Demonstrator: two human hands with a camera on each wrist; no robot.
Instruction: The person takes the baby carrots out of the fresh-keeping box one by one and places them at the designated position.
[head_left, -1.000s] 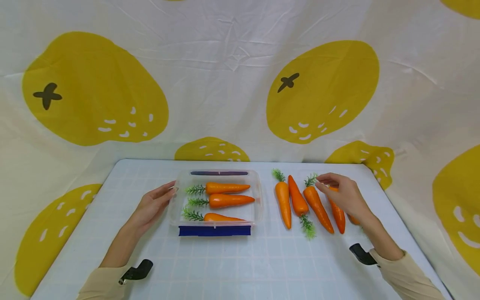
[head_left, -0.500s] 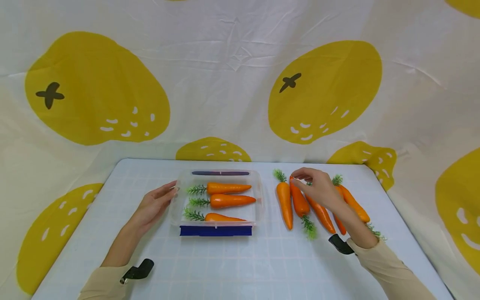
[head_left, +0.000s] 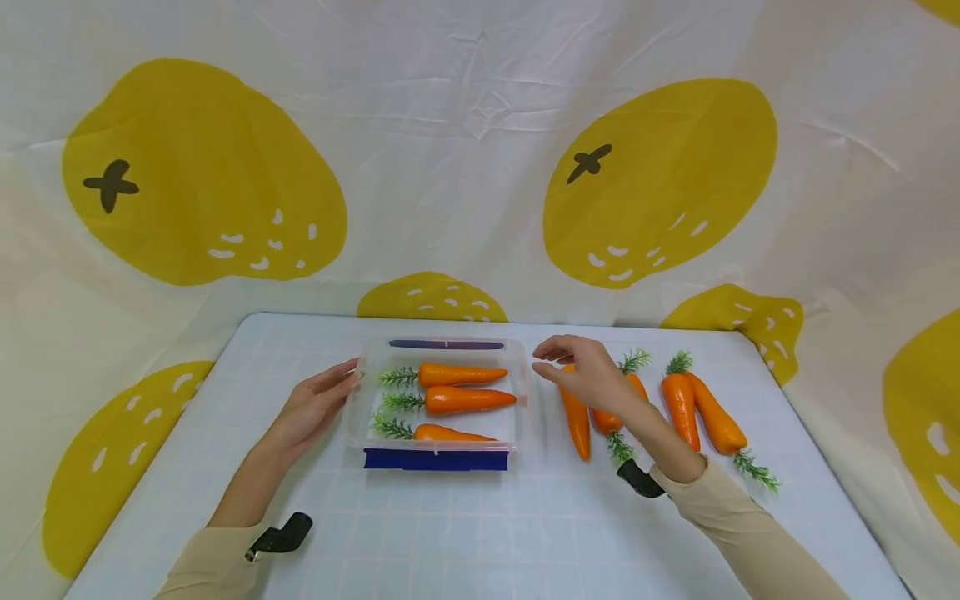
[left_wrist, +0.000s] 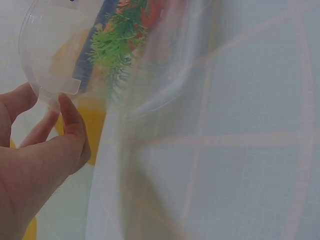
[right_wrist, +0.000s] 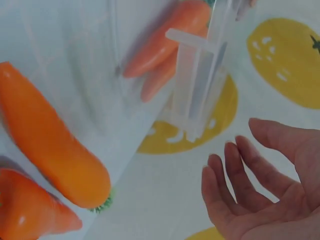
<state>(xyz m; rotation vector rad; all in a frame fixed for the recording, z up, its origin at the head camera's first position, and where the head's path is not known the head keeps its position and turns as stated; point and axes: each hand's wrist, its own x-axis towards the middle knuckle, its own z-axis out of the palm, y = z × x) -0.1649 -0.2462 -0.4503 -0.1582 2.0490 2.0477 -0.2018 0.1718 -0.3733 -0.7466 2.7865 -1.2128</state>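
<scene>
Three artificial carrots (head_left: pixel 470 400) with green plastic tops lie side by side in a clear plastic food container (head_left: pixel 517 371), tops to the left. Its blue side latch (head_left: pixel 436 459) hangs at the front. My left hand (head_left: pixel 315 410) pinches the container's left rim; in the left wrist view, fingertips (left_wrist: pixel 70 112) sit on both sides of that edge. Just right of the container, my right hand (head_left: pixel 588 373) is raised with its fingers loosely spread and nothing in them. Partly beneath it lies a loose carrot (head_left: pixel 575 421). The right wrist view shows the container's end flap (right_wrist: pixel 192 85) near the fingers.
More loose carrots lie on the table's right side, among them one carrot (head_left: pixel 681 408) touching another carrot (head_left: pixel 718 417); my right forearm covers part of the group. A white cloth with yellow fruit prints (head_left: pixel 660 183) hangs behind the white table (head_left: pixel 450 533).
My right hand has travelled left, from over the right-hand carrots to beside the container, uncovering the two rightmost ones. The left hand stays at the container's left rim.
</scene>
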